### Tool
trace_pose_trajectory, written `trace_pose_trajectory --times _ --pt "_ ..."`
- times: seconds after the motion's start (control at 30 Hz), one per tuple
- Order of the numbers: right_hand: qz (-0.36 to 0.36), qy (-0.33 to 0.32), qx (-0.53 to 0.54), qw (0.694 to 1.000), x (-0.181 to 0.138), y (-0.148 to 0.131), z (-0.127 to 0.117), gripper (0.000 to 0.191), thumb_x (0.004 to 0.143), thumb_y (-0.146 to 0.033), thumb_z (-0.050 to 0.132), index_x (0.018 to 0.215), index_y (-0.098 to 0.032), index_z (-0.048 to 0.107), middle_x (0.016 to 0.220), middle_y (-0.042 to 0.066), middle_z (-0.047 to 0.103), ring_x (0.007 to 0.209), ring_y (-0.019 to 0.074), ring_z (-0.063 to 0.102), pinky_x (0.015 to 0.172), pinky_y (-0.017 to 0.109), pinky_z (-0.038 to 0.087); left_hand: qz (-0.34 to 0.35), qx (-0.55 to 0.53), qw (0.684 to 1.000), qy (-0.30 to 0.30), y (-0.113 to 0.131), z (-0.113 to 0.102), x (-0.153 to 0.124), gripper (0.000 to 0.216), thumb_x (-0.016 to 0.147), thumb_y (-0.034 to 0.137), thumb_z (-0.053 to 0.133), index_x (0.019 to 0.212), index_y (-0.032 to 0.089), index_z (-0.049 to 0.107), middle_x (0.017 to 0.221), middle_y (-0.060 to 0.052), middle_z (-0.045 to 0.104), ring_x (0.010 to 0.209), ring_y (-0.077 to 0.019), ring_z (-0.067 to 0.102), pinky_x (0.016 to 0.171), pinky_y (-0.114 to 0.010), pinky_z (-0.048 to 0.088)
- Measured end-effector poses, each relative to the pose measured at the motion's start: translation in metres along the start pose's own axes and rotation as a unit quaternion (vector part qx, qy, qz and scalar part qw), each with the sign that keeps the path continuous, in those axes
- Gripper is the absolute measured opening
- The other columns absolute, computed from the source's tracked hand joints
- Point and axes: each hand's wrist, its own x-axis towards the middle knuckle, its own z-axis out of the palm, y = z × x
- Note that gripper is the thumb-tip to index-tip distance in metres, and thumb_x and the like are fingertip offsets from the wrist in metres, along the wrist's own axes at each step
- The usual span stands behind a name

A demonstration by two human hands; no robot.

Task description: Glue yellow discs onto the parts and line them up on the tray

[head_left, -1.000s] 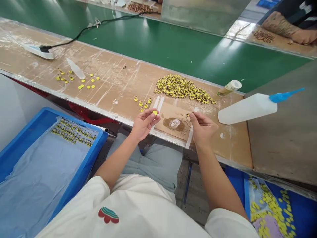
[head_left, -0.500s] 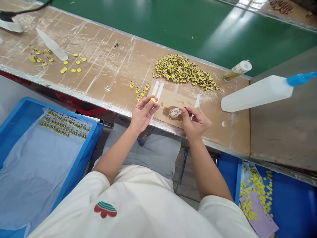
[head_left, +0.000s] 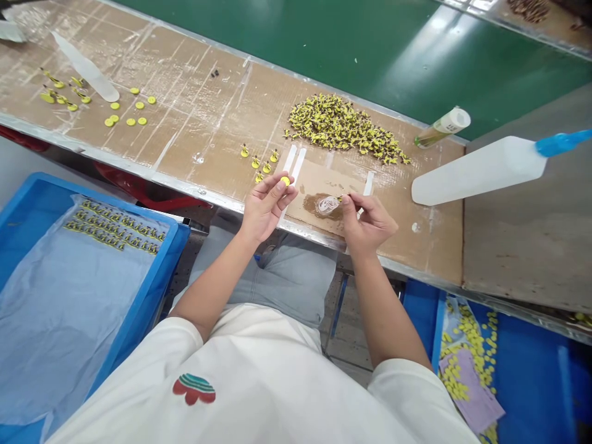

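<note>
My left hand (head_left: pixel 267 208) pinches a small round yellow disc (head_left: pixel 285 180) between thumb and fingers, just above the bench edge. My right hand (head_left: pixel 369 223) is closed in a pinch on a tiny yellow-and-dark figurine (head_left: pixel 341 199), mostly covered by the fingertips. It is beside a clear wet smear (head_left: pixel 327 205) on a cardboard sheet (head_left: pixel 309 176) taped to the bench. Behind lies a heap of yellow-and-dark figurines (head_left: pixel 342 128). Left of the sheet, several figurines on yellow discs (head_left: pixel 255 162) stand upright.
A white bottle with a blue nozzle (head_left: pixel 481 171) leans at the right, near a small tube (head_left: pixel 444 126). Loose yellow discs (head_left: pixel 139 105) lie at the left by a white pointed bottle (head_left: pixel 87 69). Blue trays (head_left: pixel 173 237) flank me, one with rows of figurines, another with discs (head_left: pixel 467 333).
The view has shifted slightly. My right hand has moved a little to the right, its fingertips still close to the wet smear. The left hand keeps its hold on the disc.
</note>
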Motion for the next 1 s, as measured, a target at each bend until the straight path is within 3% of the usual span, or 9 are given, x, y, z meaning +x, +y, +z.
trace_pose_trajectory --times 0.17,0.4,0.57,0.73,0.87,1.0 --pt "-0.052 -0.031 -0.014 0.998 0.004 0.005 -0.006 0.012 0.083 -0.030 0.068 0.094 -0.025 0.071 0.085 0.003 0.073 0.073 0.0159 0.066 0.068 0.032 0.055 0.003 -0.001 1.000 -0.022 0.001 0.000 -0.001 0.018 0.079 0.024 0.072 0.097 0.022 0.071 0.098 0.002 0.071 0.081 -0.0052 0.068 0.098 -0.026 0.051" --pt "-0.049 -0.052 -0.048 0.996 0.003 0.005 -0.005 0.012 0.082 -0.031 0.068 0.089 -0.023 0.072 0.084 0.004 0.073 0.075 0.0183 0.068 0.071 0.035 0.056 -0.004 0.010 1.000 0.000 0.000 0.000 0.000 0.025 0.074 0.027 0.077 0.097 0.022 0.071 0.098 0.001 0.071 0.090 -0.0098 0.070 0.101 -0.028 0.049" --pt "-0.049 -0.052 -0.010 0.997 0.002 0.003 -0.005 0.012 0.080 -0.027 0.071 0.091 -0.023 0.073 0.083 0.003 0.073 0.075 0.0174 0.067 0.072 0.034 0.056 -0.011 -0.003 1.000 0.013 0.001 0.001 -0.001 0.023 0.074 0.023 0.076 0.096 0.020 0.071 0.098 0.000 0.072 0.095 -0.0120 0.070 0.104 -0.030 0.047" --pt "0.077 0.020 0.075 0.994 0.005 -0.008 -0.005 0.016 0.076 -0.032 0.075 0.088 -0.020 0.072 0.080 0.002 0.072 0.070 0.0162 0.067 0.069 0.034 0.057 -0.019 0.009 1.000 0.001 0.003 0.002 -0.006 0.025 0.073 0.023 0.077 0.097 0.019 0.072 0.101 -0.001 0.072 0.094 -0.0126 0.070 0.103 -0.029 0.048" --pt "0.194 0.085 0.196 0.958 0.013 -0.035 -0.009 0.021 0.072 -0.034 0.080 0.083 -0.019 0.071 0.074 0.000 0.071 0.063 0.0140 0.067 0.068 0.032 0.059 -0.044 -0.001 0.999 -0.025 0.003 0.009 -0.017 0.024 0.076 0.028 0.075 0.098 0.021 0.072 0.096 0.000 0.074 0.089 -0.0120 0.071 0.094 -0.027 0.054" --pt "0.218 0.082 0.248 0.940 0.015 -0.073 -0.013 0.020 0.071 -0.032 0.081 0.080 -0.019 0.070 0.072 -0.002 0.071 0.064 0.0147 0.069 0.067 0.031 0.061 -0.088 -0.016 0.995 -0.038 0.002 0.021 -0.032 0.025 0.076 0.032 0.075 0.099 0.021 0.071 0.095 -0.001 0.075 0.088 -0.0141 0.072 0.090 -0.028 0.056"
